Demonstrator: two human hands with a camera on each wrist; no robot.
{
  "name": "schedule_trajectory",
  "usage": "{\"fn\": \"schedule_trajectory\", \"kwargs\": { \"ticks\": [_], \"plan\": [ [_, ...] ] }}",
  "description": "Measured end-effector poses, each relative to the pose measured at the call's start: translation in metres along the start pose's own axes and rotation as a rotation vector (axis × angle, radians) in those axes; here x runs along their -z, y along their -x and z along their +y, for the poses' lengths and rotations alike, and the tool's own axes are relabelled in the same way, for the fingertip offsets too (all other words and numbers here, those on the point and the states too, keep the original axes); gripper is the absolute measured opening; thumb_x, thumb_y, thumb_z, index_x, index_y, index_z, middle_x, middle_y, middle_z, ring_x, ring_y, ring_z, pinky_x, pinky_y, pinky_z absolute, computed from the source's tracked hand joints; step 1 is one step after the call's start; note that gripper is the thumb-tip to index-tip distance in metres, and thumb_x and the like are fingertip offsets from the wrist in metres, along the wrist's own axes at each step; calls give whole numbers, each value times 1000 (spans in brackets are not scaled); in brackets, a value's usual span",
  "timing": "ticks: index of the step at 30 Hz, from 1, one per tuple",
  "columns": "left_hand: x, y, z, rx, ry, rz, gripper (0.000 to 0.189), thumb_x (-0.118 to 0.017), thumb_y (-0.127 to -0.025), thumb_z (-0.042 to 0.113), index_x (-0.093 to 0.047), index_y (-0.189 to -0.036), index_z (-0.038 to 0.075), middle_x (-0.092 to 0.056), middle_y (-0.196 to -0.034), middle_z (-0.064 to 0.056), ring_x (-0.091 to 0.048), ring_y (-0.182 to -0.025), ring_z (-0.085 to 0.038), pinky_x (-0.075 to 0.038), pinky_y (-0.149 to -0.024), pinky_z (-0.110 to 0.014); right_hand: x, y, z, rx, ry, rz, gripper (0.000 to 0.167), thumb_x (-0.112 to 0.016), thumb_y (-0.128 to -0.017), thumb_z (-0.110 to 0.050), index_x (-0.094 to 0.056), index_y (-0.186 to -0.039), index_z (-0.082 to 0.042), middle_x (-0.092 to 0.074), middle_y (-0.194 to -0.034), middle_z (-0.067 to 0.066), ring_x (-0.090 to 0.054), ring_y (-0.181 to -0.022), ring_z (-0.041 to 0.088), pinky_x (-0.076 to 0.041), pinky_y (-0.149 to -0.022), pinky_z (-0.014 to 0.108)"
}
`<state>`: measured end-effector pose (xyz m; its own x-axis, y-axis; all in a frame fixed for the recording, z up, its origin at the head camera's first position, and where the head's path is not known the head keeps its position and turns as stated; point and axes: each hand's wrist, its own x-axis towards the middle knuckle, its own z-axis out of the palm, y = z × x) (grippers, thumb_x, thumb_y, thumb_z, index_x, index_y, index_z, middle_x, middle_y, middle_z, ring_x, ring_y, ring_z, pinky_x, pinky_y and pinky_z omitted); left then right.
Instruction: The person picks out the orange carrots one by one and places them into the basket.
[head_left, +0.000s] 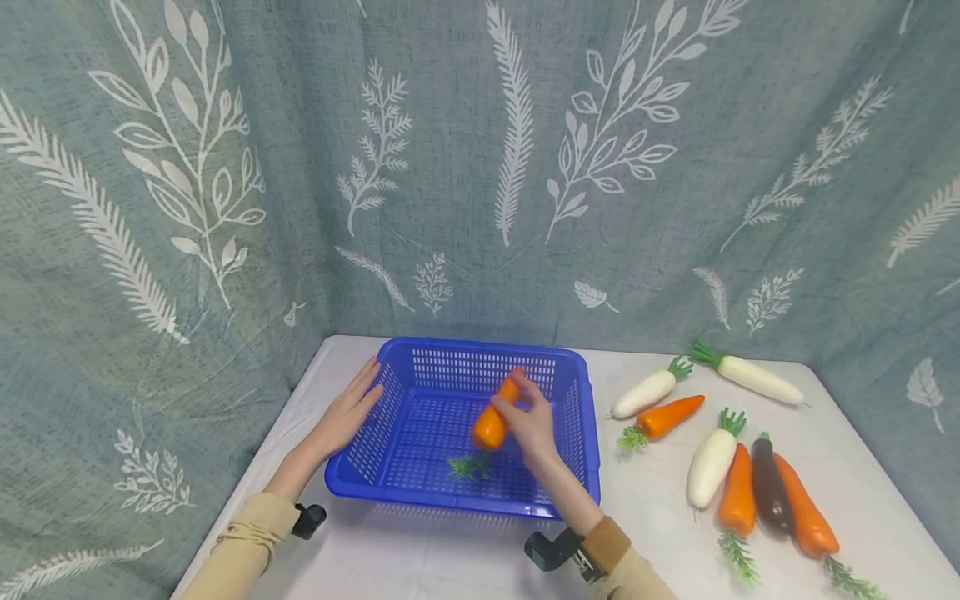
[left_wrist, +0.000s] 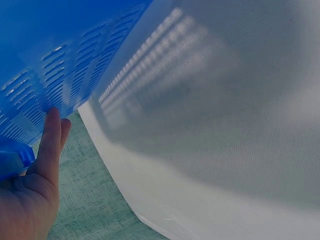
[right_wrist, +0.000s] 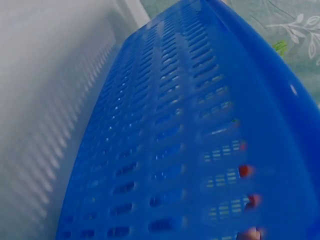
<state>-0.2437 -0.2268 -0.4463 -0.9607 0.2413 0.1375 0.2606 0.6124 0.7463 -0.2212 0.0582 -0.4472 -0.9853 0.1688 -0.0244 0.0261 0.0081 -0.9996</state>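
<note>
A blue slotted plastic basket (head_left: 465,498) stands on the table. My right hand (head_left: 534,421) grips an orange carrot (head_left: 491,427) inside it, with the carrot slanted and its green leafy top (head_left: 470,466) toward me. Whether the carrot touches the basket floor, I cannot tell. My left hand (head_left: 347,415) rests against the basket's left side, its fingers (left_wrist: 50,140) straight along the outer wall in the left wrist view. In the right wrist view the basket's near wall (right_wrist: 150,125) hides nearly all of the right hand and the carrot.
Right of the basket on the white table (head_left: 645,533) lie a white radish (head_left: 645,393), a carrot (head_left: 672,417), another radish (head_left: 759,381), a third radish (head_left: 711,468), a carrot (head_left: 738,492), an eggplant (head_left: 769,487) and one more carrot (head_left: 808,512). A patterned curtain (head_left: 465,167) hangs behind.
</note>
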Motion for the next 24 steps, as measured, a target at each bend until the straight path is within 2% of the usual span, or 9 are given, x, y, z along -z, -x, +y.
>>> {"fn": "schedule_trajectory", "kwargs": {
  "ticks": [9, 16, 24],
  "plan": [
    [0, 0, 1, 0, -12, -3, 56, -34, -108, 25, -20, -151, -9, -12, -159, -25, -11, -145, -43, -12, -116, -58, -9, -1, 3, 8, 39, 5, 53, -73, -82, -4, -57, -131, 4, -54, -117, 28, -60, -90, 31, -58, -77, 39],
    [-1, -1, -1, -2, -16, -9, 57, -34, -107, 24, -20, -151, -9, -12, -159, -25, -10, -145, -43, -12, -116, -58, -12, 0, 6, -18, 62, 15, 52, -73, -78, -1, -58, -127, 7, -55, -110, 26, -60, -94, 34, -58, -78, 39],
    [-2, -1, -2, -1, -6, -7, 57, -33, -107, 24, -19, -151, -9, -11, -159, -26, -9, -145, -44, -11, -116, -59, -15, 1, 11, -55, 101, 52, 52, -73, -78, 1, -57, -127, 9, -57, -119, 31, -59, -106, 43, -56, -85, 43]
  ]
}}
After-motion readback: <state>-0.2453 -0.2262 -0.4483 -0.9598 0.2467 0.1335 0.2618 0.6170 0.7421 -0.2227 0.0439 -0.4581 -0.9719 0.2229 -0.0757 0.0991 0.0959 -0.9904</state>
